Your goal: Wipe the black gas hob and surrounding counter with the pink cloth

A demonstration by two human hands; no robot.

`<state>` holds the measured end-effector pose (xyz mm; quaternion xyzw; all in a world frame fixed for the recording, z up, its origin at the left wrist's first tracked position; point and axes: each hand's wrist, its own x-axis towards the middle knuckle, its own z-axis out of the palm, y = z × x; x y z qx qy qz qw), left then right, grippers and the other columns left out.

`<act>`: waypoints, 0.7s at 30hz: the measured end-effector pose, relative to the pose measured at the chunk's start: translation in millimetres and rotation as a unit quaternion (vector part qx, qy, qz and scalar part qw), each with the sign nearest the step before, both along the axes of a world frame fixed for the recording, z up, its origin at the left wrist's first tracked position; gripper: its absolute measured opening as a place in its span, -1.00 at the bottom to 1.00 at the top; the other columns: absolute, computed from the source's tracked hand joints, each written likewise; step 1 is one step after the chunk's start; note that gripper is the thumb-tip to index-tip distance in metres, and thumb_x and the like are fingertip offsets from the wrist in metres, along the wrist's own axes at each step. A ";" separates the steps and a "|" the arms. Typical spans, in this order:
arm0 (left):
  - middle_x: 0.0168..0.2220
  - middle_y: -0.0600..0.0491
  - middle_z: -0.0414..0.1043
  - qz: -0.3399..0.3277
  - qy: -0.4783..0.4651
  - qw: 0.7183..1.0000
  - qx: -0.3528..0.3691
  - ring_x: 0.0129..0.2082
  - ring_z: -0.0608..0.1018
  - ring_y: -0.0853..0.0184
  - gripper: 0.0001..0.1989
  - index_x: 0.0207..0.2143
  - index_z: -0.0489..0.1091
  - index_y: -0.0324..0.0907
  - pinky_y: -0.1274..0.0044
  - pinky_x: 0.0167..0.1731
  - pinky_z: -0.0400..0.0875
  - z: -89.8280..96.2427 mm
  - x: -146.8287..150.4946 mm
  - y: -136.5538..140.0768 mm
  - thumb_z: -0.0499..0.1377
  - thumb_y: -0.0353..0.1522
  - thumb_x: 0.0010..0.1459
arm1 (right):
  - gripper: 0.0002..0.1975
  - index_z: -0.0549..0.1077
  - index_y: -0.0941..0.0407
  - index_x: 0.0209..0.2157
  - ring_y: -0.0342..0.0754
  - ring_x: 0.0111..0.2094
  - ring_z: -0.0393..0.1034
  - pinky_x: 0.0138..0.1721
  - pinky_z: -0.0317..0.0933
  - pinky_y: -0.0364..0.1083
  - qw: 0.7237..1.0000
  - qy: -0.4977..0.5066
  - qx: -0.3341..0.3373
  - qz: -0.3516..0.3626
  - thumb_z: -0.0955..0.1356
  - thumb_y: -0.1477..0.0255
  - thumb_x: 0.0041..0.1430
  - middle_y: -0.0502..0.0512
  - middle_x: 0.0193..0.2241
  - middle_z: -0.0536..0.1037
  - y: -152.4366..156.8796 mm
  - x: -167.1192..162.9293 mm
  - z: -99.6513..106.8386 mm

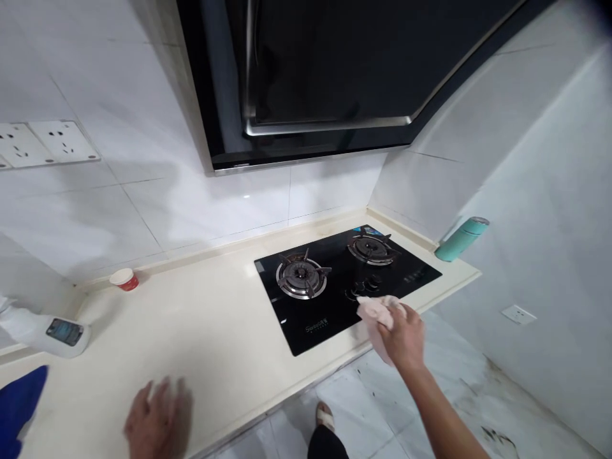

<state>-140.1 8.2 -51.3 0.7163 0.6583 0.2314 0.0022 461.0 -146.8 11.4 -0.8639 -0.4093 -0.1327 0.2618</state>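
Observation:
My right hand (404, 335) grips a crumpled pale pink cloth (375, 315) whose loose end hangs over the counter's front edge. The cloth is by the control knobs (367, 285) of a black two-burner gas stove (306, 319); whether it touches the glass I cannot tell. The left burner (301, 274) and the right burner (371, 247) each carry a dark pan support. Over the cream counter (210, 331), left of the stove, my left hand (152, 421) is open and holds nothing, its fingers slightly bent and blurred.
A black range hood (325, 70) hangs above the stove. A white spray bottle (48, 331), a blue cloth (21, 405) and a red-and-white paper cup (125, 280) are on the left. At the right end stands a teal flask (461, 239). Wall sockets (45, 143) are upper left.

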 end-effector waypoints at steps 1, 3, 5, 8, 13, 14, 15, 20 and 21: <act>0.20 -0.20 0.29 -0.044 -0.017 0.999 0.024 0.21 0.37 -0.06 -0.53 0.03 0.42 -0.15 0.04 0.14 0.33 -0.1 24.1 1.8 -0.06 -0.09 0.28 | -0.50 0.40 0.11 0.11 0.32 0.15 0.22 0.11 0.17 0.24 1.000 0.018 -0.011 0.021 0.33 0.28 0.13 0.38 0.21 0.26 22.3 -10.8 1.5; 0.19 -0.20 0.29 -0.103 -0.046 0.991 0.065 0.19 0.38 0.00 -0.57 0.00 0.44 -0.16 0.11 0.16 0.34 -0.7 76.9 3.2 -0.03 -0.13 0.29 | -0.44 0.37 0.08 0.17 0.30 0.16 0.22 0.13 0.18 0.22 0.992 0.062 -0.061 0.089 0.35 0.27 0.13 0.32 0.24 0.26 65.2 -33.5 -0.9; 0.21 -0.18 0.27 -0.150 -0.059 0.984 0.080 0.22 0.35 0.04 -0.61 0.04 0.43 -0.14 0.13 0.17 0.35 -1.5 129.9 2.7 -0.01 -0.16 0.31 | -0.43 0.36 0.02 0.19 0.23 0.16 0.25 0.11 0.22 0.14 0.981 0.086 -0.095 0.146 0.36 0.24 0.14 0.22 0.23 0.31 98.2 -55.0 -7.7; 0.25 -0.15 0.24 -0.181 -0.060 0.979 0.069 0.27 0.31 0.07 -0.62 0.09 0.40 -0.10 0.11 0.17 0.34 -3.7 196.1 4.8 0.00 -0.19 0.34 | -0.50 0.41 -0.02 0.17 0.26 0.19 0.22 0.12 0.20 0.18 0.980 0.092 -0.120 0.133 0.33 0.19 0.21 0.22 0.27 0.26 122.9 -78.8 -19.3; 0.25 -0.17 0.31 -0.173 -0.004 0.983 0.057 0.26 0.34 0.03 -0.60 0.12 0.40 -0.10 0.11 0.11 0.37 -14.8 249.9 26.5 0.00 -0.18 0.34 | -0.52 0.42 -0.01 0.19 0.29 0.28 0.07 0.25 0.00 0.21 0.961 0.080 -0.186 0.185 0.34 0.27 0.25 0.24 0.34 0.15 127.0 -69.5 -28.6; 0.25 -0.17 0.32 -0.171 0.016 0.984 0.055 0.26 0.34 0.02 -0.60 0.12 0.41 -0.10 0.11 0.11 0.37 -16.8 253.1 30.9 0.01 -0.18 0.34 | -0.54 0.42 -0.03 0.18 0.27 0.27 0.08 0.25 0.01 0.18 0.957 0.083 -0.193 0.202 0.34 0.29 0.25 0.22 0.33 0.16 127.7 -58.6 -28.1; 0.25 -0.16 0.33 -0.169 0.036 0.984 0.051 0.27 0.34 0.02 -0.60 0.11 0.41 -0.09 0.12 0.11 0.36 -18.0 254.8 34.3 0.02 -0.18 0.34 | -0.55 0.43 -0.04 0.18 0.26 0.25 0.11 0.24 0.03 0.17 0.955 0.087 -0.199 0.202 0.34 0.30 0.26 0.21 0.32 0.18 129.4 -45.7 -26.8; 0.26 -0.12 0.35 -0.160 0.093 0.982 0.038 0.28 0.34 0.06 -0.60 0.12 0.41 -0.08 0.16 0.13 0.34 -15.5 254.3 35.7 0.04 -0.18 0.32 | -0.58 0.46 0.07 0.13 0.24 0.19 0.17 0.21 0.09 0.10 0.958 0.093 -0.205 0.177 0.32 0.42 0.23 0.30 0.23 0.25 154.4 15.3 -16.3; 0.25 -0.11 0.36 -0.157 0.097 0.982 0.041 0.27 0.35 0.06 -0.60 0.12 0.42 -0.07 0.17 0.11 0.35 -15.1 253.7 34.8 0.04 -0.18 0.32 | -0.57 0.46 0.07 0.13 0.23 0.20 0.17 0.21 0.09 0.08 0.955 0.099 -0.205 0.193 0.33 0.44 0.21 0.28 0.23 0.25 161.0 23.1 -15.8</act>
